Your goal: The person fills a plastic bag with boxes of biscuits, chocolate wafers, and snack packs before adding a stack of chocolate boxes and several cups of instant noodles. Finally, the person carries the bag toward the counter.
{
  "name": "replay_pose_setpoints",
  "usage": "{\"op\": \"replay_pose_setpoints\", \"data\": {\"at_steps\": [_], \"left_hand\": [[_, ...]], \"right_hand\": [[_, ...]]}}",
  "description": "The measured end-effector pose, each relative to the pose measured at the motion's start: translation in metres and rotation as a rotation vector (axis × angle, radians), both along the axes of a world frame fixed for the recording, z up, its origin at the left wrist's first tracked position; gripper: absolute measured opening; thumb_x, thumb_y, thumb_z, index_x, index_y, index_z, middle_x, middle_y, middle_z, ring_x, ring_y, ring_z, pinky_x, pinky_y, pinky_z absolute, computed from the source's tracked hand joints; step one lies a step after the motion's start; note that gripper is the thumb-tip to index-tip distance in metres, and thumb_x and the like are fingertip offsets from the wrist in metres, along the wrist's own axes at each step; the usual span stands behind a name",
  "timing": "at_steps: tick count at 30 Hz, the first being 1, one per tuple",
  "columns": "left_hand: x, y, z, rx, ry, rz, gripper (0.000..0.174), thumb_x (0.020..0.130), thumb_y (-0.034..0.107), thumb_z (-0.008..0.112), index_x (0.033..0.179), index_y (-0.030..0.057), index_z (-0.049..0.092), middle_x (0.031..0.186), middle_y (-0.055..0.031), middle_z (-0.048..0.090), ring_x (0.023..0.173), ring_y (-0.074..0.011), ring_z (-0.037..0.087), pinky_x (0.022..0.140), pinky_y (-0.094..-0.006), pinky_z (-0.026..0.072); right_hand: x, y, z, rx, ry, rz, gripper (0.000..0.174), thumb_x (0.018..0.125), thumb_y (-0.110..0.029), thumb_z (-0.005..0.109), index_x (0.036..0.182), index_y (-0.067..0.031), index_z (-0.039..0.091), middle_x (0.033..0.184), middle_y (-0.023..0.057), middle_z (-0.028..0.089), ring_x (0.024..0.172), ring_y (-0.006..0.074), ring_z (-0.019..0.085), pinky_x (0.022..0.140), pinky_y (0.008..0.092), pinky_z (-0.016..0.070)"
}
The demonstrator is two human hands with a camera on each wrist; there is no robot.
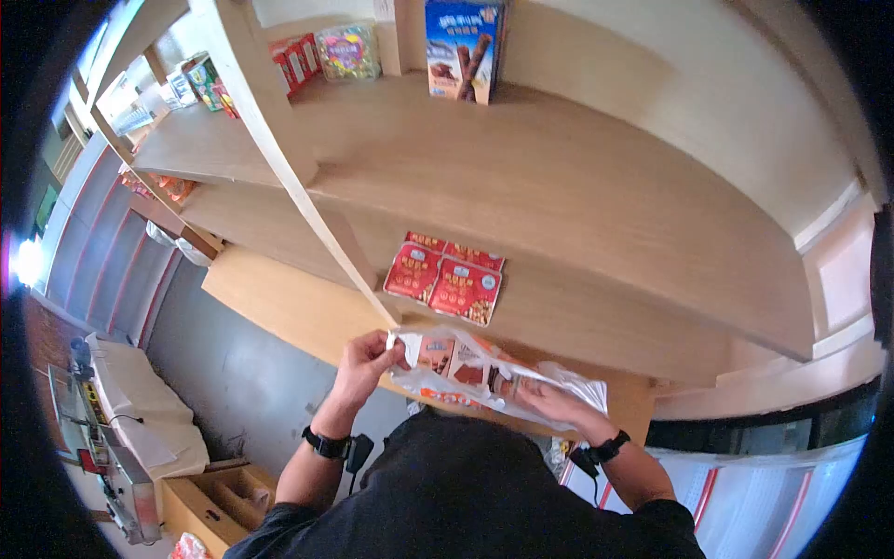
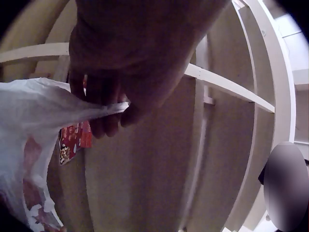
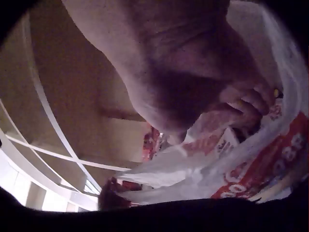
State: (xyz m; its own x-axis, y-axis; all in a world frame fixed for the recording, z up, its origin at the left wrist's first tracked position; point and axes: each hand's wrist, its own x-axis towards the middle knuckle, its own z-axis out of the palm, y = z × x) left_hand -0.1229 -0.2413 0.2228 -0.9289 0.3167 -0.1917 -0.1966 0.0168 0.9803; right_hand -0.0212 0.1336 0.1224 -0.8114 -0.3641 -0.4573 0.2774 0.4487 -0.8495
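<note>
Bag (image 3: 289,145), red packets (image 1: 463,289), blue box (image 1: 456,47): lettering illegible.

A pale wall (image 1: 596,56) is rising behind wooden shelving (image 1: 559,200), grey floor (image 1: 233,373) is spreading left of it, and white light (image 1: 27,261) is glaring beyond its left end.

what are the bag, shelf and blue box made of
Bag: thin plastic, slight sheen; it crinkles and shows packs through it. Shelf: seems matte wood or wood-look board, evenly brown. Blue box: probably smooth printed cardboard; flat faces, straight edges.
</note>
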Motion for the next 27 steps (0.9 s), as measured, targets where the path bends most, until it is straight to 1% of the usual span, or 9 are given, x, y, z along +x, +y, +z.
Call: {"op": "replay_pose_setpoints", "data": {"at_steps": [2, 3, 7, 9, 13, 17, 19, 23, 27], "left_hand": [[0.001, -0.002, 0.002, 0.046, -0.003, -0.003, 0.014, 0.098, 0.012, 0.067, 0.102, -0.0017, 0.065, 0.087, -0.0068, 0.072, 0.082, -0.0136, 0.069, 0.080, -0.0290, 0.0534], [0.002, -0.004, 0.001, 0.045, 0.006, -0.008, 0.015, 0.098, 0.012, 0.067, 0.102, -0.0017, 0.065, 0.087, -0.0067, 0.072, 0.082, -0.0139, 0.069, 0.080, -0.0291, 0.0535], [-0.003, -0.011, 0.000, 0.037, 0.034, -0.066, 0.016, 0.097, 0.011, 0.069, 0.104, -0.0022, 0.065, 0.090, -0.0076, 0.073, 0.085, -0.0144, 0.070, 0.081, -0.0298, 0.0537], [-0.004, -0.014, 0.005, 0.015, 0.023, -0.081, 0.016, 0.096, 0.011, 0.069, 0.105, -0.0023, 0.066, 0.092, -0.0085, 0.074, 0.087, -0.0145, 0.070, 0.082, -0.0303, 0.0538], [-0.010, -0.023, 0.005, 0.016, 0.107, -0.142, 0.017, 0.096, 0.012, 0.071, 0.105, -0.0013, 0.067, 0.093, -0.0072, 0.074, 0.088, -0.0147, 0.069, 0.083, -0.0312, 0.0539], [-0.017, -0.039, -0.015, 0.048, 0.106, -0.197, 0.019, 0.094, 0.012, 0.073, 0.106, -0.0014, 0.067, 0.095, -0.0075, 0.074, 0.091, -0.0147, 0.070, 0.084, -0.0307, 0.0545], [-0.019, -0.045, -0.020, 0.076, 0.095, -0.217, 0.021, 0.092, 0.014, 0.075, 0.106, -0.0007, 0.069, 0.096, -0.0072, 0.074, 0.093, -0.0145, 0.070, 0.083, -0.0305, 0.0550], [-0.025, -0.057, -0.024, 0.011, 0.159, -0.263, 0.025, 0.090, 0.016, 0.078, 0.106, -0.0001, 0.069, 0.097, -0.0063, 0.073, 0.095, -0.0148, 0.070, 0.084, -0.0309, 0.0550], [-0.028, -0.068, -0.012, -0.006, 0.183, -0.332, 0.025, 0.091, 0.018, 0.078, 0.106, 0.0008, 0.069, 0.100, -0.0063, 0.073, 0.096, -0.0152, 0.069, 0.087, -0.0314, 0.0550]], "right_hand": [[-0.002, -0.015, 0.048, -0.199, -0.014, -0.040, 0.068, 0.102, -0.052, 0.054, 0.146, 0.0000, 0.046, 0.132, 0.0145, 0.060, 0.121, 0.0210, 0.055, 0.107, 0.0365, 0.0427], [-0.011, -0.001, 0.052, 0.208, -0.155, 0.242, 0.073, 0.100, -0.054, 0.058, 0.148, -0.0009, 0.044, 0.140, 0.0190, 0.057, 0.127, 0.0245, 0.055, 0.108, 0.0372, 0.0431], [-0.002, -0.027, 0.223, 0.190, 0.456, 0.471, 0.071, 0.094, -0.051, 0.067, 0.147, -0.0074, 0.048, 0.135, 0.0190, 0.063, 0.122, 0.0334, 0.062, 0.101, 0.0404, 0.0516], [-0.011, -0.044, 0.318, 0.110, 0.478, 0.425, 0.064, 0.091, -0.040, 0.075, 0.141, -0.0074, 0.054, 0.125, 0.0141, 0.069, 0.113, 0.0336, 0.067, 0.098, 0.0405, 0.0540], [-0.050, -0.074, 0.422, 0.444, 1.100, 0.265, 0.044, 0.084, -0.022, 0.082, 0.123, -0.0065, 0.067, 0.115, 0.0124, 0.072, 0.106, 0.0294, 0.070, 0.094, 0.0395, 0.0555], [-0.150, -0.107, 0.461, 0.688, 1.313, -0.017, 0.049, 0.086, -0.027, 0.078, 0.125, -0.0014, 0.064, 0.121, 0.0177, 0.069, 0.115, 0.0315, 0.066, 0.104, 0.0406, 0.0495], [-0.208, -0.113, 0.469, 0.866, 1.348, -0.052, 0.064, 0.085, -0.038, 0.078, 0.132, 0.0009, 0.059, 0.128, 0.0220, 0.064, 0.121, 0.0345, 0.061, 0.108, 0.0414, 0.0458], [-0.314, -0.097, 0.466, 0.999, 1.284, -0.104, 0.097, 0.071, -0.053, 0.084, 0.143, 0.0027, 0.048, 0.141, 0.0276, 0.054, 0.131, 0.0394, 0.052, 0.112, 0.0423, 0.0422], [-0.352, -0.100, 0.469, 1.129, 1.081, -0.137, 0.104, 0.066, -0.055, 0.085, 0.144, 0.0038, 0.048, 0.141, 0.0286, 0.053, 0.133, 0.0393, 0.050, 0.114, 0.0423, 0.0404]]}}
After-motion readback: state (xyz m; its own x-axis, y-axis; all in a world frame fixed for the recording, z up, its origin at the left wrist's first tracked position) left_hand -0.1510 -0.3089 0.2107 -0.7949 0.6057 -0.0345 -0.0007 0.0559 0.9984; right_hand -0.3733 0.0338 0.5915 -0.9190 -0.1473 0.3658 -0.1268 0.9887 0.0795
